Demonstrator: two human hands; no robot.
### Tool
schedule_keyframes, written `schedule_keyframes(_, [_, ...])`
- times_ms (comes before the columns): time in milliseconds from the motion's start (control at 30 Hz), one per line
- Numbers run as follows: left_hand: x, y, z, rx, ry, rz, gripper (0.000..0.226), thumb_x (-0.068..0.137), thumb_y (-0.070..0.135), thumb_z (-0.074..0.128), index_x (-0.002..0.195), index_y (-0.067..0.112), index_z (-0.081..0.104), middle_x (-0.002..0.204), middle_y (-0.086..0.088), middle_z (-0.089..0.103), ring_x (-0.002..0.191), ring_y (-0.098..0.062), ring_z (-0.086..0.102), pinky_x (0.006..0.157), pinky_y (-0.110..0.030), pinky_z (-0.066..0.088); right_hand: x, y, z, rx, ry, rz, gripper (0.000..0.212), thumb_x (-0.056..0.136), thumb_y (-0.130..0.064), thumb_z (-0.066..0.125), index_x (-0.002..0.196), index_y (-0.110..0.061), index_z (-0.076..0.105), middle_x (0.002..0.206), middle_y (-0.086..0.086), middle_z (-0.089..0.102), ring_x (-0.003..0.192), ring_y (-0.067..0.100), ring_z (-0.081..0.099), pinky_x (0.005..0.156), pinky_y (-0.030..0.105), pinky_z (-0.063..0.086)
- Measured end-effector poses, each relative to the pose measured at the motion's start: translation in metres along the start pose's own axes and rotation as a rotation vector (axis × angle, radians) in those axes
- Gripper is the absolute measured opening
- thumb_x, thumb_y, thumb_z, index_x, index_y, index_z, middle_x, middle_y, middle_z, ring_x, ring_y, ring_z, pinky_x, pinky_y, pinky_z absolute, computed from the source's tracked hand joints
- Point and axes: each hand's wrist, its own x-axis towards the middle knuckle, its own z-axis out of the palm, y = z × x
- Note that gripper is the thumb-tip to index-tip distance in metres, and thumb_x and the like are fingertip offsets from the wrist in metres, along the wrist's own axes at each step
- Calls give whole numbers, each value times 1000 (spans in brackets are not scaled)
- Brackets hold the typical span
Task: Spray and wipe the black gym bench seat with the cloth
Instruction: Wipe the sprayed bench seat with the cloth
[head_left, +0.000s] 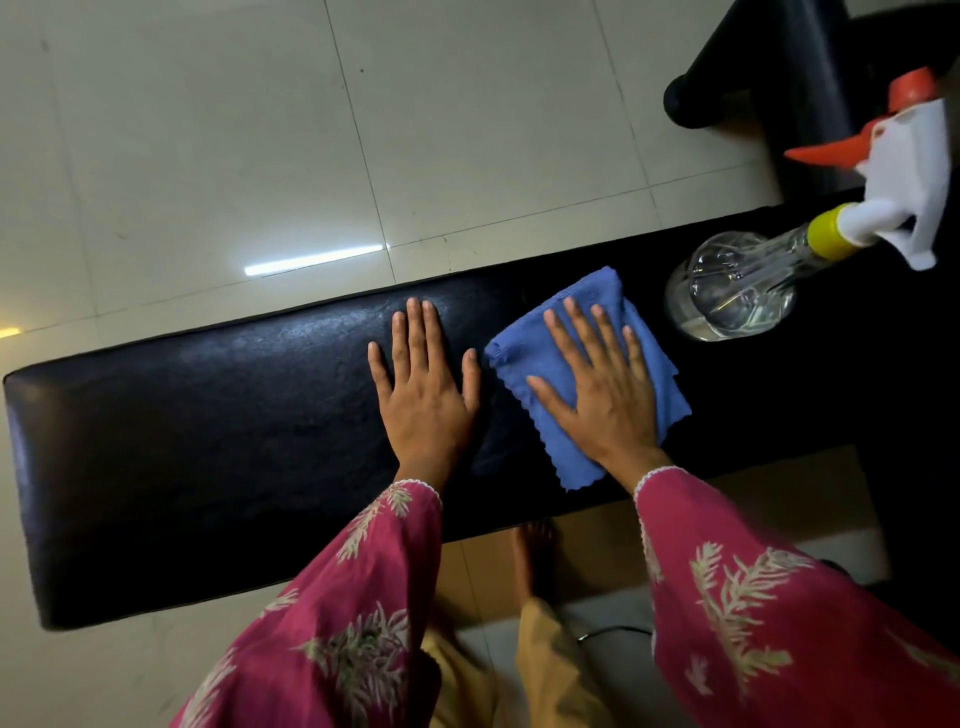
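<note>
The long black gym bench seat (208, 415) runs across the view from lower left to upper right. A folded blue cloth (582, 296) lies on it right of centre. My right hand (597, 384) presses flat on the cloth with straight, spread fingers. Just left of the cloth, my left hand (423, 384) rests flat on the bare seat, fingers straight. A clear spray bottle (737, 291) with a yellow collar, white head and orange trigger stands on the seat to the right of the cloth, untouched.
Pale floor tiles (234, 156) lie beyond the bench. A black padded piece of gym equipment (779, 67) stands at the upper right. A bare foot (532, 556) and a dark cable (613, 631) are on the floor below the bench's near edge.
</note>
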Motion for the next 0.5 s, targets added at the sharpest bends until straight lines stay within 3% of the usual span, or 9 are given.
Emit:
schedule_keyframes(133, [0, 0, 0, -4, -7, 8, 66, 93, 48, 17, 148, 14, 12, 157, -3, 11, 144, -13, 2, 114, -38, -11, -5, -15, 3, -23, 68, 314, 67, 90, -57, 26, 146, -23, 19, 154, 2, 22, 141, 24, 20, 112, 40, 5])
schedule_keyframes(367, [3, 3, -7, -26, -71, 19, 63, 96, 46, 22, 149, 14, 9, 158, -2, 6, 144, -14, -1, 114, -39, -12, -5, -10, -5, 37, 3, 260, 70, 89, -61, 16, 145, -20, 23, 153, 4, 24, 140, 26, 22, 112, 44, 11])
schedule_keyframes(500, [8, 24, -39, -284, -64, 6, 62, 97, 38, 38, 147, 8, 17, 156, -6, 17, 144, -18, 8, 117, -39, -3, -31, 1, -26, 215, 0, 188, 65, 92, -57, 18, 142, -18, 33, 148, 5, 35, 137, 22, 30, 111, 39, 17])
